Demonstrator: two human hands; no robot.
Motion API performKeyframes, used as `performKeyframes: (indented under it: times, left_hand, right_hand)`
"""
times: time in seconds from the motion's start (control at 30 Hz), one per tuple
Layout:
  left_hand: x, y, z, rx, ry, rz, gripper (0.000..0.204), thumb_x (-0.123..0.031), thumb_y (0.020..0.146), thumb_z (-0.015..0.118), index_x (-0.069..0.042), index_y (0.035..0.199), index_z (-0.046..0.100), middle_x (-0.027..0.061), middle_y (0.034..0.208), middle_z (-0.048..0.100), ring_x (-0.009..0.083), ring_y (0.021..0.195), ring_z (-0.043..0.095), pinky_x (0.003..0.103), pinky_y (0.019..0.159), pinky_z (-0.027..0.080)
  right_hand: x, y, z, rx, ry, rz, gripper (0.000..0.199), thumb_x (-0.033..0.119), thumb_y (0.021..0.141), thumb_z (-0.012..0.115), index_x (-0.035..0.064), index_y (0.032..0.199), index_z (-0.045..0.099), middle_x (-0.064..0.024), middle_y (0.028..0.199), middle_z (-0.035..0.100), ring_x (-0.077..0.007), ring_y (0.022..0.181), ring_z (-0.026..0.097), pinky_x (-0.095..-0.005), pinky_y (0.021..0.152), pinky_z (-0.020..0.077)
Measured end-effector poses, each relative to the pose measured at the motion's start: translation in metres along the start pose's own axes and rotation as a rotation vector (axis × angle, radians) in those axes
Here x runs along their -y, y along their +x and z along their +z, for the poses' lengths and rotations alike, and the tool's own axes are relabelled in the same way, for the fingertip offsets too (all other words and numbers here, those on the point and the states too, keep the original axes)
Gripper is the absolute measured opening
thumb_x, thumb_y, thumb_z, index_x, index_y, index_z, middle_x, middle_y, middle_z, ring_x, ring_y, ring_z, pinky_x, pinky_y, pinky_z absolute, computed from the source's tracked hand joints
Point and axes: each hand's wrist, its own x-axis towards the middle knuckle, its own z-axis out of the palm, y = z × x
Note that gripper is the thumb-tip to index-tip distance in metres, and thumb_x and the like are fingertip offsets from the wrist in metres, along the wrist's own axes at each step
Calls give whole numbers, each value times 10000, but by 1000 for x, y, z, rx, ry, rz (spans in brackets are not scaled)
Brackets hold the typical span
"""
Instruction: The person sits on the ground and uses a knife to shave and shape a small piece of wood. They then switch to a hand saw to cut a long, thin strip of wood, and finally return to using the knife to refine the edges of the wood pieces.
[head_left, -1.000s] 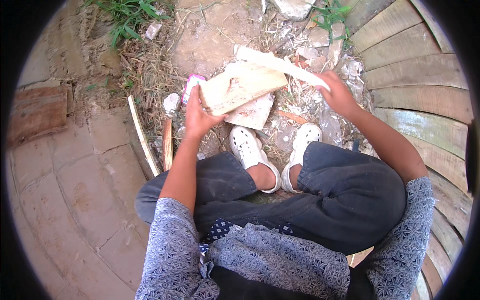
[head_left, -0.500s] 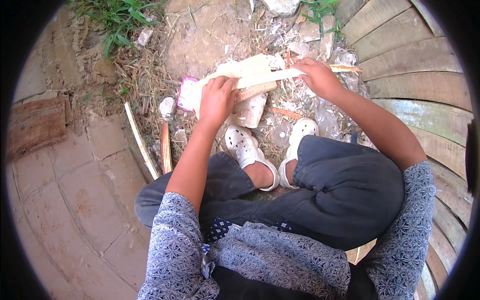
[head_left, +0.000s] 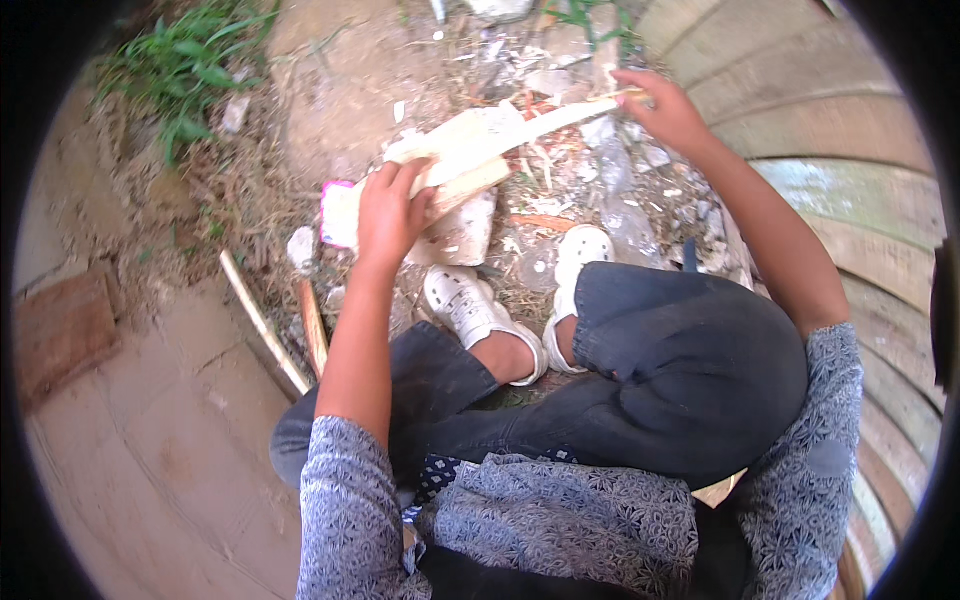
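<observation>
**Pale wooden block and blade, held over littered ground**

A pale wooden block (head_left: 455, 160) is gripped by the left hand (head_left: 388, 212), clenched over its near end, at 11 o'clock from the white shoes (head_left: 520, 300). A long pale blade (head_left: 560, 118) is laid across the block; its handle is grasped by the right hand (head_left: 665, 110), at 1 o'clock. Wood chips (head_left: 570, 170) are scattered beneath. Two sticks (head_left: 290, 330) are seen at 9 o'clock.
</observation>
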Motion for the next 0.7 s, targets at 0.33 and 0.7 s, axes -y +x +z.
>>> performKeyframes:
  times: [0.33,0.7]
  left_hand:
    - [0,4,-3,197,261,187,613,-59,862,680,-225,1443,574,152,1050,589,325,924,616,447,825,519]
    - [38,-1,-9,173,-170,-38,423,-301,1099,407,25,1261,623,124,1056,624,226,786,598,332,745,486]
  right_hand:
    - [-22,-294,-48,-653,378,602,295,280,1023,627,13,1104,722,-19,926,725,-93,903,648,-264,820,510]
    - [-6,-485,62,-343,-39,1282,308,315,925,662,121,1156,725,-185,1064,716,-347,997,695,-456,874,545]
